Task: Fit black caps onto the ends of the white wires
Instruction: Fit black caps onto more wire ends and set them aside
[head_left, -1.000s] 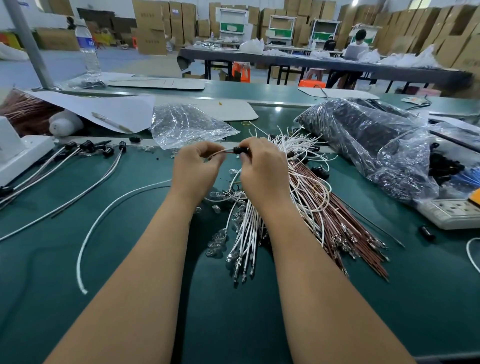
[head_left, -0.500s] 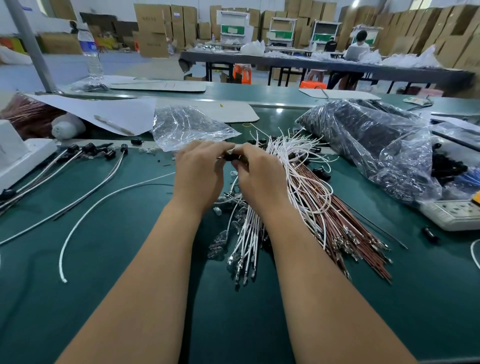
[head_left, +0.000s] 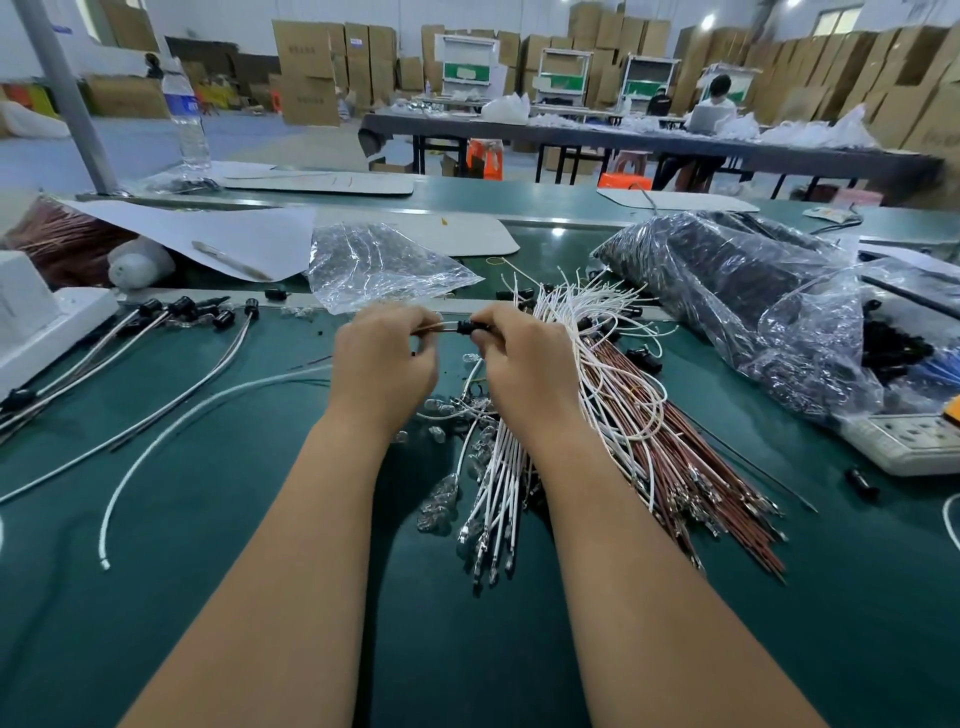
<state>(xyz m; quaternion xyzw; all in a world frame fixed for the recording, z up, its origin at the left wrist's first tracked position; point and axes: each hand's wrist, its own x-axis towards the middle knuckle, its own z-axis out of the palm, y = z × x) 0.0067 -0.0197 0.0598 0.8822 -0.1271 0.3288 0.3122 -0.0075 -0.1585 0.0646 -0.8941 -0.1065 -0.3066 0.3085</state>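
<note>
1. A crumpled clear plastic bag (head_left: 374, 265) lies on the green surface (head_left: 156, 597).
2. A power strip (head_left: 906, 441) sits at the right edge.
3. A water bottle (head_left: 188, 122) stands far left beside a grey pole (head_left: 67, 98).
4. Cardboard boxes (head_left: 306, 70) line the back wall.
5. A seated person (head_left: 711, 111) works at a distant table.

A work table (head_left: 156, 597) fills the near view. At its centre, two hands meet: the left hand (head_left: 382, 364) and right hand (head_left: 524, 364) hold a cap (head_left: 470, 327) between them. Just right of the hands lies a bundle of wires (head_left: 613, 395), spreading toward the viewer. Far left lie capped wires (head_left: 156, 358). Behind the hands sits a small plastic bag (head_left: 379, 265); at right, a larger bag (head_left: 753, 301), with a power strip (head_left: 904, 441) before it.
</note>
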